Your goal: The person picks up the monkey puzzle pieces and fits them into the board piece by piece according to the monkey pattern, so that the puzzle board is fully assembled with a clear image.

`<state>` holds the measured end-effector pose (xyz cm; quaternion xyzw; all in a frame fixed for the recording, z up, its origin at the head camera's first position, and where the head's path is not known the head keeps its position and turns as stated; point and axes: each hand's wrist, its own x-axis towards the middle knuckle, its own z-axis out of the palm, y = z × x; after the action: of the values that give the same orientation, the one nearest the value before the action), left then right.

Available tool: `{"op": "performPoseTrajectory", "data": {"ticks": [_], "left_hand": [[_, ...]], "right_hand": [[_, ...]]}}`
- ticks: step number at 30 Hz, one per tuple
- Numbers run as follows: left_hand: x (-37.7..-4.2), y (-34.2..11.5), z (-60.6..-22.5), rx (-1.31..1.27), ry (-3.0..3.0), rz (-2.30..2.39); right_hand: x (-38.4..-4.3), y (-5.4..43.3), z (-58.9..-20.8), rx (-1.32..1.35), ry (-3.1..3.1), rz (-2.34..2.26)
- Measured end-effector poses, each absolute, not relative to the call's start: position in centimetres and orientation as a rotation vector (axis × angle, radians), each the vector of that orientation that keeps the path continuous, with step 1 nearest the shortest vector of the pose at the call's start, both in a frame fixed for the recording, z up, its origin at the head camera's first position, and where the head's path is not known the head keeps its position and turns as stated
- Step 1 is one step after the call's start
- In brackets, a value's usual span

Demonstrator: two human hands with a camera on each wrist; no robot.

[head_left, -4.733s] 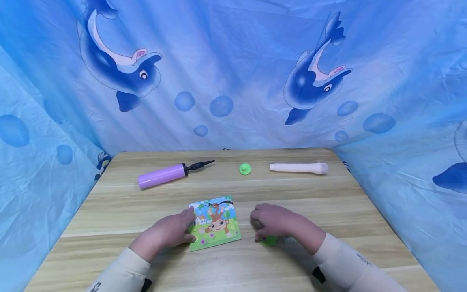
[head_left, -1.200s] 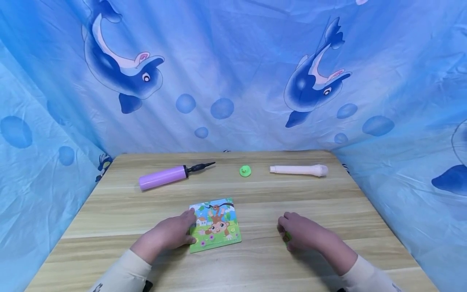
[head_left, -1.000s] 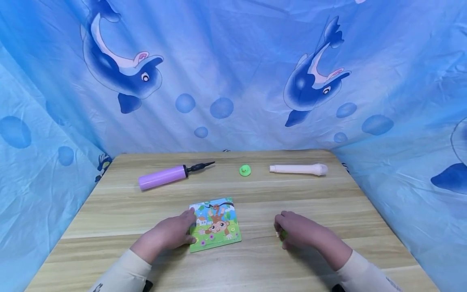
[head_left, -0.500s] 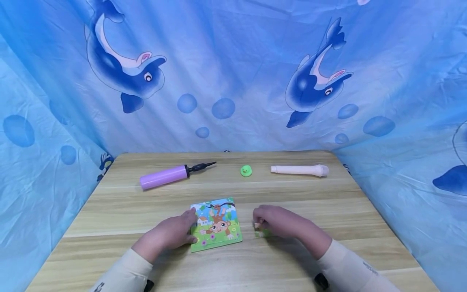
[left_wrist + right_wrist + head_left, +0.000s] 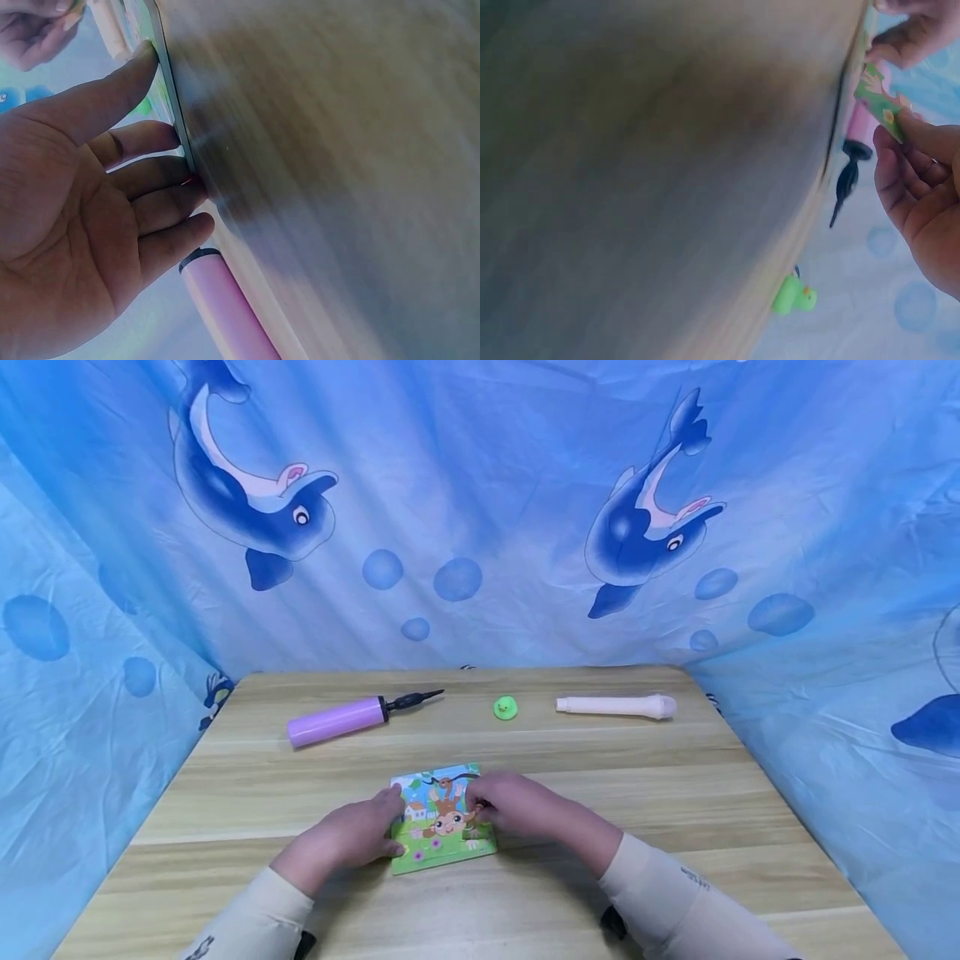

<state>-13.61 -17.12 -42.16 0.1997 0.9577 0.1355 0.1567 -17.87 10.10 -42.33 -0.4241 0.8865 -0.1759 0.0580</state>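
A square jigsaw puzzle [image 5: 450, 839] with a hanging monkey picture lies on the wooden table. My left hand [image 5: 360, 831] touches its left edge, thumb and fingers spread along the side; in the left wrist view, the fingers [image 5: 169, 202] press that edge. Over the puzzle's right side, my right hand [image 5: 517, 806] pinches a puzzle piece. The right wrist view shows this green puzzle piece [image 5: 879, 105], with a flower printed on it, tilted between thumb and fingers. My right hand covers part of the puzzle's right edge in the head view.
Along the back of the table [image 5: 637, 843] lie a purple hand pump [image 5: 337, 721] with a black nozzle, a green rubber duck [image 5: 506, 707] and a pale pink toy microphone [image 5: 615, 706]. A blue dolphin-print curtain [image 5: 487, 510] surrounds the table's back and sides.
My right hand has moved left from the bare table beside the puzzle to over its right side, carrying the puzzle piece. My left hand has stayed at the puzzle's left edge.
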Motion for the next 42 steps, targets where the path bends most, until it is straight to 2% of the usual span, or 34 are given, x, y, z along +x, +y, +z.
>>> {"op": "performPoseTrajectory", "data": {"ticks": [24,35,42], "left_hand": [[-13.9,-17.2,-42.6,0.569,2.737,0.385],[-13.8,-17.2,-42.4,0.559,2.730,0.385],[-13.8,-17.1,-42.3,0.574,2.725,0.408]], "right_hand": [[-16.7,7.8,-43.7,-1.229,2.784,-0.119],[-15.1,8.3,-43.9,-1.491,2.792,0.211],[-14.6,8.7,-42.9,-1.388,2.728,0.201]]}}
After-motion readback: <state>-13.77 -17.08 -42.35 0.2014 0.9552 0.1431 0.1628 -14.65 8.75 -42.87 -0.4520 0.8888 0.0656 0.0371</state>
